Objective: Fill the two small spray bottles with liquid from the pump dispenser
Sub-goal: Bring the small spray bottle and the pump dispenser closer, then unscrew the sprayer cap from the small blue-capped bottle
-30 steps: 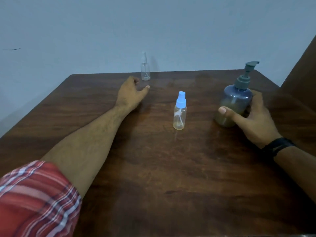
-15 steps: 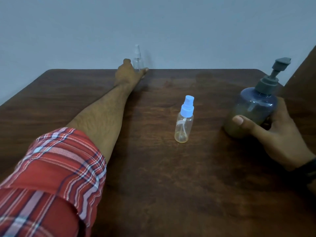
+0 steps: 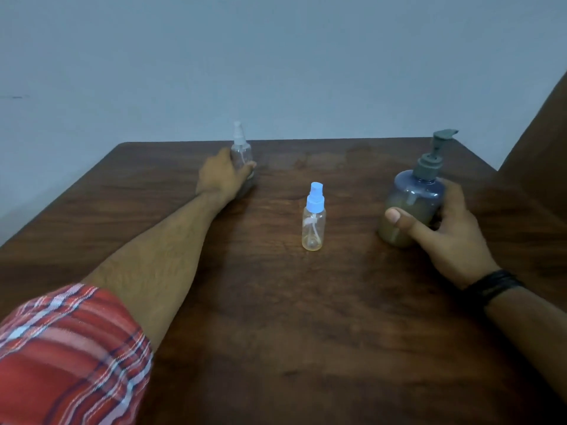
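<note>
A small clear spray bottle with a clear cap stands near the table's far edge, and my left hand is closed around its lower part. A second small spray bottle with a light blue cap stands upright in the middle of the table, untouched and nearly empty. On the right, my right hand grips the round blue-grey pump dispenser, which holds a yellowish liquid and stands on the table. Its grey pump head points right.
The dark wooden table meets a pale wall at its far edge. A brown wooden panel rises at the right. My red plaid sleeve fills the lower left corner.
My left hand reached the clear bottle at the far edge and closed on it. My right hand kept its grip on the pump dispenser.
</note>
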